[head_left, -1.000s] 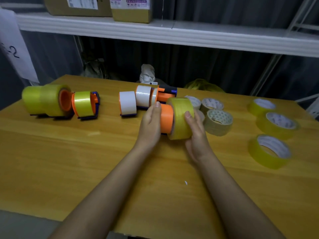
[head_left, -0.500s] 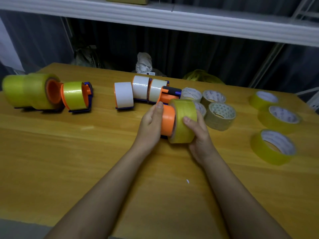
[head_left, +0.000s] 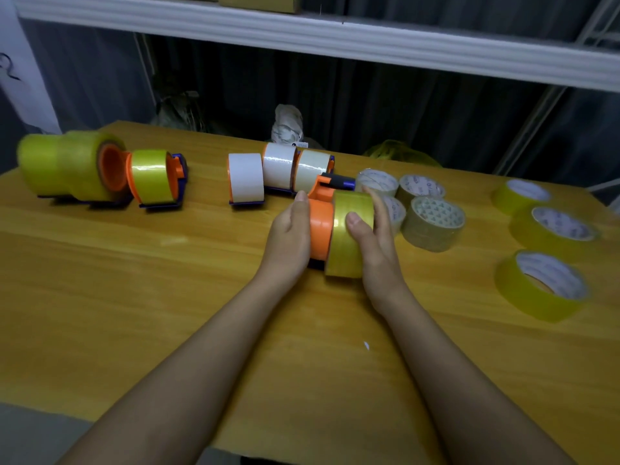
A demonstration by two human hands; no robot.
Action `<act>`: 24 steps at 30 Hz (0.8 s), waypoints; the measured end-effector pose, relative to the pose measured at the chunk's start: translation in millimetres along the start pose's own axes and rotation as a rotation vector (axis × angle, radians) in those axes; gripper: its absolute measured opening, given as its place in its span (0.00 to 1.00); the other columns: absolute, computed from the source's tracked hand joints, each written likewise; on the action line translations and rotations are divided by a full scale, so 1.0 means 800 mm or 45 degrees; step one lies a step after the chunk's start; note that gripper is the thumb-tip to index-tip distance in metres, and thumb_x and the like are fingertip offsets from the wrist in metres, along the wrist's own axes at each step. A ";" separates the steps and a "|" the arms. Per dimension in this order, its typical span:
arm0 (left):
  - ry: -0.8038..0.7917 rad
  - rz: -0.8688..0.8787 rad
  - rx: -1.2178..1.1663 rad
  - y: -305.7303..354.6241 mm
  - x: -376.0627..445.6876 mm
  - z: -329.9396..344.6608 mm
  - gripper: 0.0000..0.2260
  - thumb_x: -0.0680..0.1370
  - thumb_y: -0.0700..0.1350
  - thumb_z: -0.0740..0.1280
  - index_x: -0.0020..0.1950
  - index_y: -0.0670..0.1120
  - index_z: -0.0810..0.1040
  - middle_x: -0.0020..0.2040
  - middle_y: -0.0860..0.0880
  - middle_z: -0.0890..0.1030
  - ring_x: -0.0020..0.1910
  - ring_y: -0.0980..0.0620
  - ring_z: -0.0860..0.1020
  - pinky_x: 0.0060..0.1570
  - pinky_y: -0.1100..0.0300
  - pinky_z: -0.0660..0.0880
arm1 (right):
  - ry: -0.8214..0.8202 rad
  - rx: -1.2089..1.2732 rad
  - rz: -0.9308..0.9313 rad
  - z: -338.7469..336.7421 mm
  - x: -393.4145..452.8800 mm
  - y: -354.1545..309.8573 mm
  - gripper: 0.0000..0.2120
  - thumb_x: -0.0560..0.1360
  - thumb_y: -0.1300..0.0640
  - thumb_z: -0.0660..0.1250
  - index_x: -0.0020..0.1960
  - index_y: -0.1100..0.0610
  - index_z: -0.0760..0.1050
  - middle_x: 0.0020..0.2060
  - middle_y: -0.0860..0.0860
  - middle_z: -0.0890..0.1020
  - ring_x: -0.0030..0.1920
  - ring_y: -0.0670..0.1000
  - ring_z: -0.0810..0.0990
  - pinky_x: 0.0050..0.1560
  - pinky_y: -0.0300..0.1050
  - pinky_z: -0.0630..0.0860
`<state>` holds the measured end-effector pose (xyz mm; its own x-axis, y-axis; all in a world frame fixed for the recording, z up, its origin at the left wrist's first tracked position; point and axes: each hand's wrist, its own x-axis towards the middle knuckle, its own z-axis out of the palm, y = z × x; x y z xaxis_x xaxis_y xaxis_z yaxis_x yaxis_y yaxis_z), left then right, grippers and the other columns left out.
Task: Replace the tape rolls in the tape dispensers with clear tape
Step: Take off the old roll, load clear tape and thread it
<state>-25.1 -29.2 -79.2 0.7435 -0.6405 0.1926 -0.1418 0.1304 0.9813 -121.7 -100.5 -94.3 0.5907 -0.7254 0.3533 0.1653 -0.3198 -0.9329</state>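
The dispenser (head_left: 321,226) is braced by the flat left hand (head_left: 289,236). A roll (head_left: 349,233), set on edge with its axis pointing left-right, is gripped on the hub by the right hand (head_left: 375,243) on the counter (head_left: 134,297).

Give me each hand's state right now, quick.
Left hand: open, fingers straight, pressing the orange plastic dispenser drum.
Right hand: gripping the yellowish clear tape roll on that drum.
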 end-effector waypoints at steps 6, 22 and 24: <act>0.029 0.200 0.154 -0.007 -0.008 0.003 0.20 0.84 0.52 0.50 0.40 0.45 0.75 0.35 0.41 0.78 0.38 0.43 0.77 0.41 0.51 0.73 | 0.003 0.064 0.016 -0.001 -0.002 0.006 0.19 0.70 0.40 0.62 0.61 0.38 0.66 0.59 0.41 0.73 0.57 0.32 0.72 0.55 0.28 0.70; -0.035 -0.016 -0.168 0.011 -0.016 0.004 0.16 0.83 0.49 0.54 0.38 0.52 0.73 0.31 0.58 0.79 0.31 0.68 0.76 0.37 0.71 0.73 | 0.107 0.052 -0.165 0.004 -0.004 0.005 0.30 0.71 0.40 0.61 0.69 0.54 0.66 0.60 0.51 0.74 0.58 0.48 0.76 0.55 0.42 0.75; -0.050 -0.071 -0.211 0.014 -0.017 0.005 0.16 0.83 0.50 0.54 0.38 0.52 0.74 0.30 0.56 0.79 0.31 0.65 0.76 0.37 0.69 0.74 | 0.104 0.054 -0.153 0.005 -0.005 0.003 0.30 0.71 0.40 0.61 0.69 0.54 0.66 0.60 0.52 0.73 0.58 0.48 0.76 0.54 0.42 0.75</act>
<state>-39.6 -21.7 -70.5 0.7205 -0.6789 0.1412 0.0112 0.2150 0.9766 -120.4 -96.3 -98.4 0.4986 -0.7313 0.4654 0.2652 -0.3824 -0.8851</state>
